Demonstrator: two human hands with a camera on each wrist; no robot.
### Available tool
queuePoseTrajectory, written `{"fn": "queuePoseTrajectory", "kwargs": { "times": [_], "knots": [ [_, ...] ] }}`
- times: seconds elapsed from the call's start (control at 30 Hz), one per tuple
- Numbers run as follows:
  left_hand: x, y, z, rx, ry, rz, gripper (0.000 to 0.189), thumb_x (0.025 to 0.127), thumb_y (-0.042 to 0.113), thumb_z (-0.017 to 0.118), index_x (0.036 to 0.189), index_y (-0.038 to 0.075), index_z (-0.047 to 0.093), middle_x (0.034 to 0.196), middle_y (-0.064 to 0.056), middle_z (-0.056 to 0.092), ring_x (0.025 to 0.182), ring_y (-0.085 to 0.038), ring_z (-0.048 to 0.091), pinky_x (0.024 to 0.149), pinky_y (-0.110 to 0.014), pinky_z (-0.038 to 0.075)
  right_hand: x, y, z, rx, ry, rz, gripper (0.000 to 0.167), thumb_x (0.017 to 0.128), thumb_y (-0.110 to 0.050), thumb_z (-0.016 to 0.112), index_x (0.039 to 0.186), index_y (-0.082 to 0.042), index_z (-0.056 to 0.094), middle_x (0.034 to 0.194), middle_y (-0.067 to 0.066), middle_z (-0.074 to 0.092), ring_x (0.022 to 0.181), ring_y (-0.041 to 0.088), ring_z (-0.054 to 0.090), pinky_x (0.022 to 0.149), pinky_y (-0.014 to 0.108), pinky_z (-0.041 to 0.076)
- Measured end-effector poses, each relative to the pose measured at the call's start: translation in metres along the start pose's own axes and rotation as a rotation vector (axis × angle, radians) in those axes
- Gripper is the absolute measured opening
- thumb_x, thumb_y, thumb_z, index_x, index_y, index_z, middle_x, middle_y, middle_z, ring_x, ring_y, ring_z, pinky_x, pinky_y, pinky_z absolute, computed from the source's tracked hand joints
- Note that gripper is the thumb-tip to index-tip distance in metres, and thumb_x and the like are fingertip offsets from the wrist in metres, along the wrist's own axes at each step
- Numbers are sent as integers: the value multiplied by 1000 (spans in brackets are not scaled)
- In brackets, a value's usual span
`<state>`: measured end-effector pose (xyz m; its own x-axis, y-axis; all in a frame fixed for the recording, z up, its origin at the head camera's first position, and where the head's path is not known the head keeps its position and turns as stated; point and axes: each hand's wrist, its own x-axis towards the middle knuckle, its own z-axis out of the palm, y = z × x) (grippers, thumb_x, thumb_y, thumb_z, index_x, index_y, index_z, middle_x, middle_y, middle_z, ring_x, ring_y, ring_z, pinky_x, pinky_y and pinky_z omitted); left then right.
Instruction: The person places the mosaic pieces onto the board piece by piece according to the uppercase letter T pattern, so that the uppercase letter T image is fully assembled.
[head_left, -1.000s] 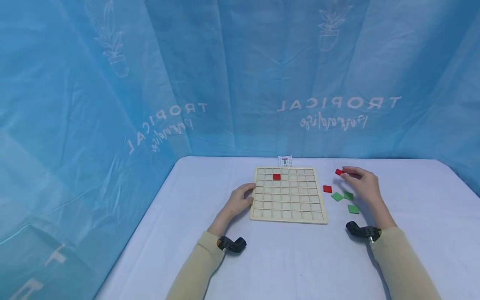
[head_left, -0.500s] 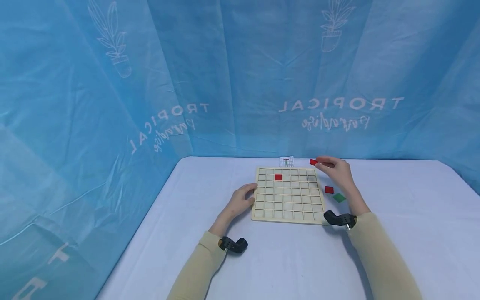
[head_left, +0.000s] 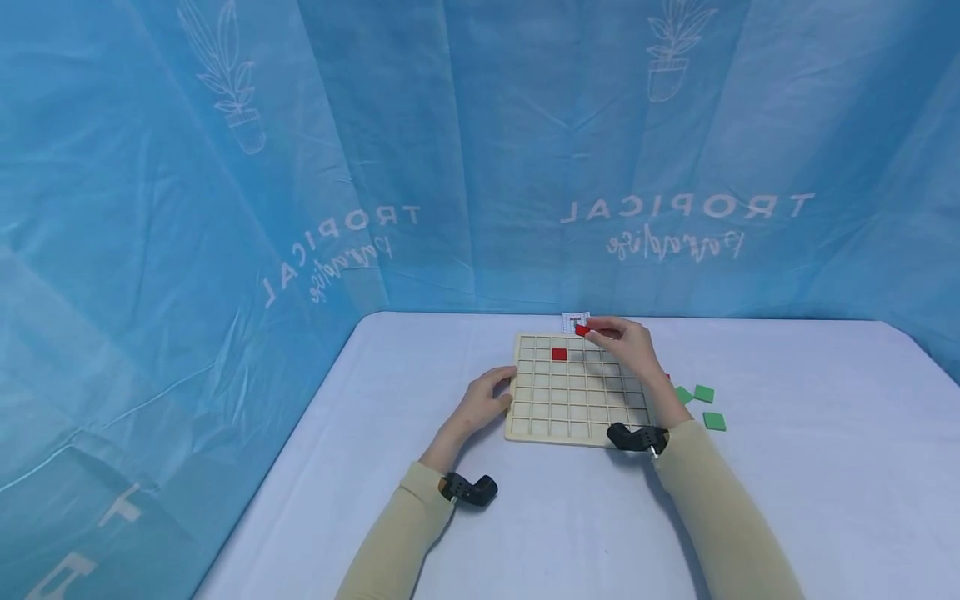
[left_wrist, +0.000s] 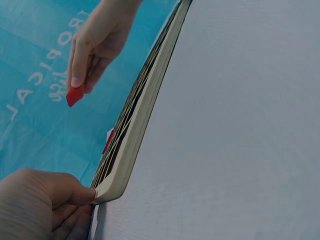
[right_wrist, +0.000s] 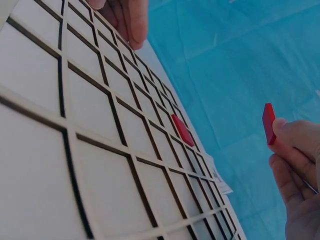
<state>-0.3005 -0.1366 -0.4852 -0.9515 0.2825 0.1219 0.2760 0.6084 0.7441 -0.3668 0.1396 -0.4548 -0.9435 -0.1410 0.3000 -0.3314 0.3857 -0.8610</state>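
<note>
Your right fingers pinch a thin red square tile, raised near the far edge of the pale wooden grid board, right of the seated red tile. Your left fingers touch the board's left side.

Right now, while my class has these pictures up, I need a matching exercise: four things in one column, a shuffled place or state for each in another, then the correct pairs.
Things
1. Left hand
2. Right hand
3. Card
4. Green tiles

Places and states
A. Pinching a red tile
B. Right of the board
C. Touching the board's left edge
D. Just beyond the board's far edge

Pairs: 1-C, 2-A, 3-D, 4-B
</note>
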Motion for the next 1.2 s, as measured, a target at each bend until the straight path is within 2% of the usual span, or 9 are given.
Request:
{"fn": "queuePoseTrajectory", "kwargs": {
  "times": [0.4, 0.63, 0.9, 1.2],
  "knots": [
    [0, -1, 2, -7, -10, 8, 49, 91, 4, 53, 139, 0, 43, 141, -12, 44, 132, -24, 37, 110, -34, 31, -1, 14, 16, 15, -22, 72, 34, 89, -22, 67, 118, -4, 65, 115, 12, 65, 104, 25, 61, 91, 37, 51],
    [0, -2, 1, -14, -5, 1, 49, 91, 3, 54, 139, 2, 44, 141, -11, 44, 133, -23, 37, 110, -33, 31, -1, 25, 23, 16, -29, 83, 31, 89, -19, 67, 117, -5, 66, 114, 12, 65, 103, 26, 61, 89, 40, 52],
    [1, -3, 1, -9, -6, -12, 49, 91, 3, 55, 139, 2, 44, 141, -10, 44, 133, -22, 36, 109, -31, 31, -3, 27, 28, -103, -53, 61, 29, 89, -15, 66, 116, -4, 67, 113, 12, 65, 101, 26, 61, 88, 41, 51],
    [1, -2, 1, -16, 0, -8, 49, 91, 3, 54, 139, 1, 44, 141, -11, 45, 131, -22, 39, 108, -31, 33, -3, 31, 31, -223, -60, -21, 29, 88, -11, 68, 116, -3, 67, 113, 13, 66, 101, 27, 61, 89, 42, 50]
  ]
}}
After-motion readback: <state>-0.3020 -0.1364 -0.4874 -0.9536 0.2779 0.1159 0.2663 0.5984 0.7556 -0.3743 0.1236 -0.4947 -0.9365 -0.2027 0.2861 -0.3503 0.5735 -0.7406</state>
